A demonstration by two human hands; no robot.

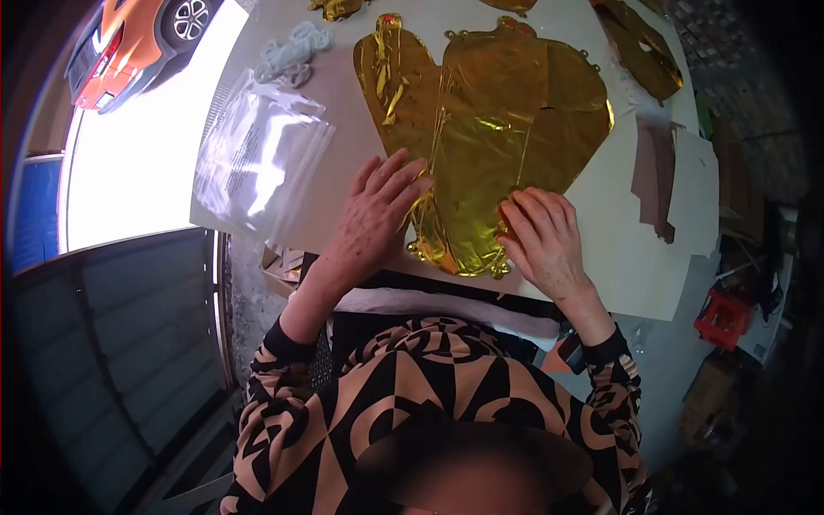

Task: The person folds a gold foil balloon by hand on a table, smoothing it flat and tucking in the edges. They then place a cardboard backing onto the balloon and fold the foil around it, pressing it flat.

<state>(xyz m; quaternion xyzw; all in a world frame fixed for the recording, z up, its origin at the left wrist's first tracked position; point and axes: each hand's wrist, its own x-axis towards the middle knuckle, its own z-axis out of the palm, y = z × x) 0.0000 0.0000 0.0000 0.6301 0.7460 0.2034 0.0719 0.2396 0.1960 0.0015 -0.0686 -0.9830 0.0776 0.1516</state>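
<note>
A flat, uninflated gold foil balloon [481, 154] with shiny creases lies on the table in front of me. My left hand [375, 210] rests at its left edge, fingers stretched out over the foil and thumb hidden. At the lower right edge, my right hand [547, 245] has its fingers curled and the thumb close under them, with the foil's edge between. The near end of the foil is crumpled and has small rounded tabs. Another gold foil piece [395, 73] with a red spot sits at the upper left, partly under the large one.
Clear plastic bags [257, 163] lie left of the foil, below a pale bundle of ribbon [296, 51]. More gold foil [639, 51] and torn brown card [657, 176] are at the right of the white table [627, 275]. A red stool [723, 319] stands beyond.
</note>
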